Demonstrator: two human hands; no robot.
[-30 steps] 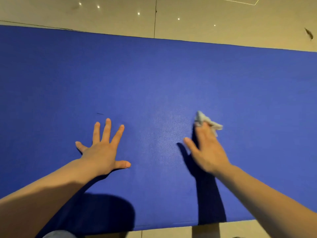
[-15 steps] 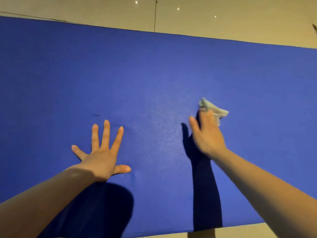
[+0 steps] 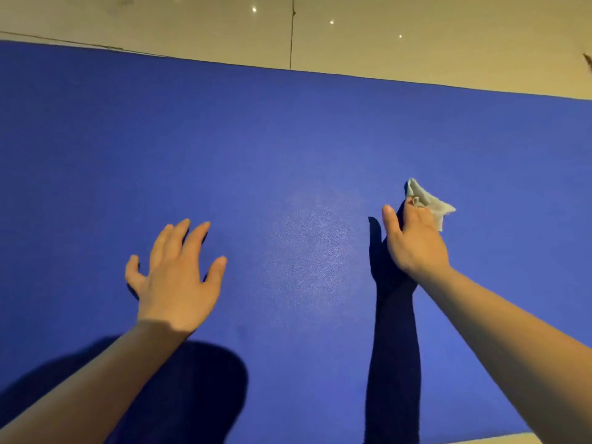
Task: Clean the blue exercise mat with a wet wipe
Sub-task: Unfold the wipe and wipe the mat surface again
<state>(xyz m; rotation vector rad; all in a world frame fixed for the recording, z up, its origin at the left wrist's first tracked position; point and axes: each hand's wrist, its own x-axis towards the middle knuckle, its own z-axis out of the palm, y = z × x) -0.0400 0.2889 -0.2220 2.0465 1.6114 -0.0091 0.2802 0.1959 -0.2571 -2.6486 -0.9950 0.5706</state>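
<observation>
Beige tiled floor (image 3: 416, 52) with a dark grout line runs along the far side, and your big blue textured exercise mat (image 3: 288, 155) fills pretty much everything else. Your right hand (image 3: 413, 241) is out on the mat's right half, grip closed around a crumpled pale grey wet wipe (image 3: 427, 200), fingers curled on it with its corners poking out past your fingertips, pressed down on the mat. Your left hand (image 3: 176, 277) sits over the mat's middle-left, grip wide, fingers spread and holding nothing; can't tell if it's actually touching the mat. Both arms throw dark shadows across the near edge.
</observation>
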